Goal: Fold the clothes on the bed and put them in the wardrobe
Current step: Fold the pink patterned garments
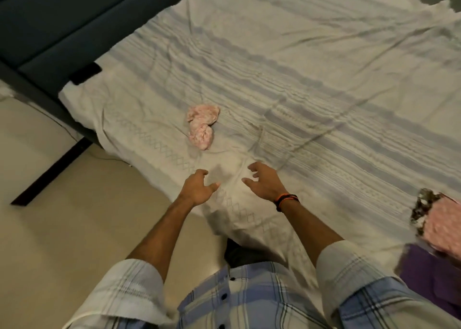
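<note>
Crumpled pink garment (202,127) on the bed (324,84), ahead of both hands and slightly left. Left hand (197,187) lies nearer than right hand (265,182); both hold nothing, fingers loosely spread.

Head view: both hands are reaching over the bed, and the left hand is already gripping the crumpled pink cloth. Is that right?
Not quite. The head view shows both hands reaching over the bed, but the left hand grips nothing: its fingers are loosely curled and empty, as are those of the right hand. The crumpled pink cloth lies untouched on the sheet, farther up the bed.
</note>
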